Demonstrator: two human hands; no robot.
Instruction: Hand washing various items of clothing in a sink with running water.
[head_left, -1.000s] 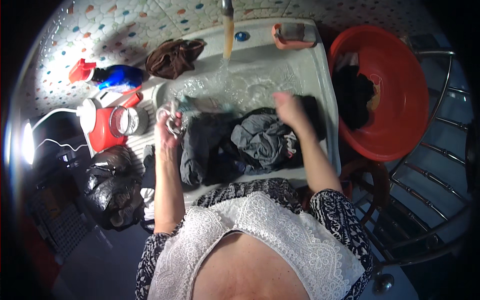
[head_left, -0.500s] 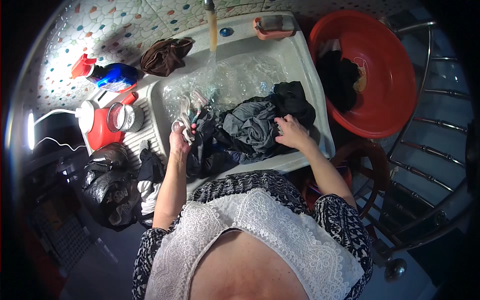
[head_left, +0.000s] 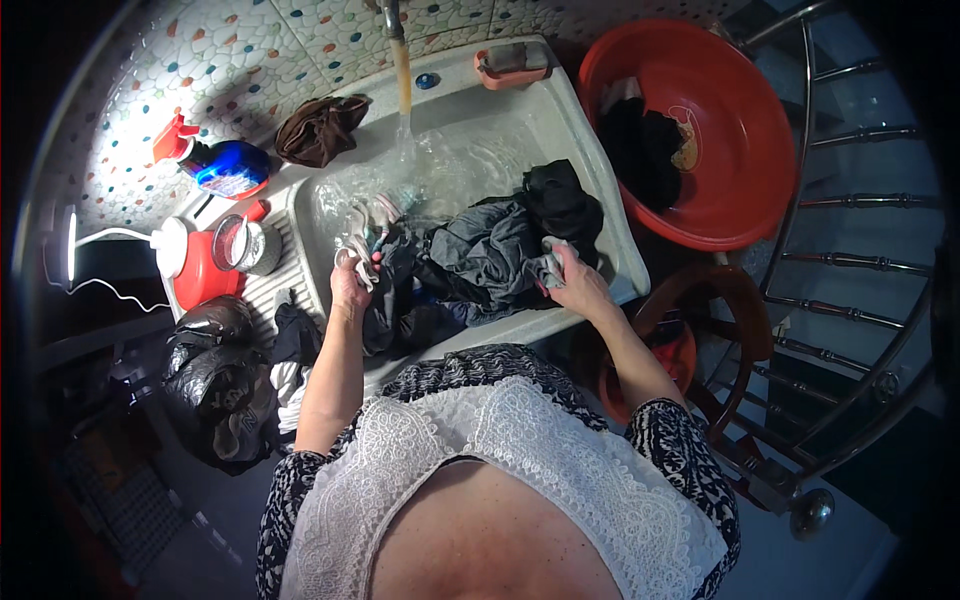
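My left hand (head_left: 349,285) is closed around a bunched whitish cloth (head_left: 360,245) at the left inner side of the white sink (head_left: 602,150). At the right end of the pile my right hand (head_left: 584,286) grips a light grey piece of cloth (head_left: 546,266) between thumb and fingers. Between the hands lies a wet dark grey garment (head_left: 478,246), heaped with other dark clothes. A black cloth (head_left: 562,198) sits behind my right hand. From the tap (head_left: 391,20) water runs into the sink behind the pile.
A red basin (head_left: 745,180) with dark cloth stands right of the sink, beside a metal railing (head_left: 870,200) and a brown chair (head_left: 755,310). On the left are a blue spray bottle (head_left: 228,168), a brown cloth (head_left: 322,130), a metal cup (head_left: 258,248) and a black plastic bag (head_left: 208,350).
My right hand, earlier resting with spread fingers on the grey garment, now pinches a light grey cloth. My left hand keeps its hold on the whitish cloth. The view has shifted slightly.
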